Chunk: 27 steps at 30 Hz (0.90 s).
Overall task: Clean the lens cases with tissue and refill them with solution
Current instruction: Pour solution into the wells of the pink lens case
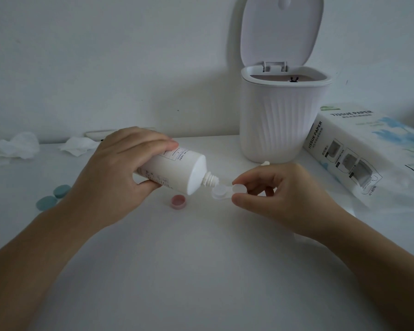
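My left hand (120, 170) grips a white solution bottle (177, 170), tipped on its side with the uncapped nozzle pointing right and down. The nozzle hangs just above the open left well of a clear lens case (221, 192). My right hand (280, 189) pinches the case's right half between thumb and fingers, a little above the table. A pink cap (178, 201) lies on the table below the bottle. A teal lens case (54, 198) rests at the left, partly behind my left wrist.
A white ribbed bin (280, 120) with its lid up stands at the back right. A tissue paper pack (368, 154) lies to its right. Crumpled tissues (12, 148) and another tissue (78, 145) lie at the back left. A small white cap (265, 163) sits by the bin's base.
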### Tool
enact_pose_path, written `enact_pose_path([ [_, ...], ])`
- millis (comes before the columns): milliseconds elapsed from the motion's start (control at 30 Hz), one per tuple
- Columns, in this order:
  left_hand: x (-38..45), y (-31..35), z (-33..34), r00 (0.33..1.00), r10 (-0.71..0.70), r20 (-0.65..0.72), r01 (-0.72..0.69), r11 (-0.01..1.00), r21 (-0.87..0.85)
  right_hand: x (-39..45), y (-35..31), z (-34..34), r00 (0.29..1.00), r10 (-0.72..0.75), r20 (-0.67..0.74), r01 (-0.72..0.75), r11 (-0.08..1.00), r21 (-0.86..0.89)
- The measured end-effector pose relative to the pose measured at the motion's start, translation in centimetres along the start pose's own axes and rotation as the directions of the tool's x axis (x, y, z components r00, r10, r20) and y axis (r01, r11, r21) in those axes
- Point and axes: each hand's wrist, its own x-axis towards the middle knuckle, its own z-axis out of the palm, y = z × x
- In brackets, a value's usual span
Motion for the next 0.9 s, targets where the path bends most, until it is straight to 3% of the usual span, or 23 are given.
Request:
enact_pose_path([
  [900,0.26,0.43,-0.30,1.000,0.009,0.003,-0.009,1.000,0.012,-0.07,-0.07,-0.03,1.000,0.002,0.014,-0.001,1.000,-0.008],
])
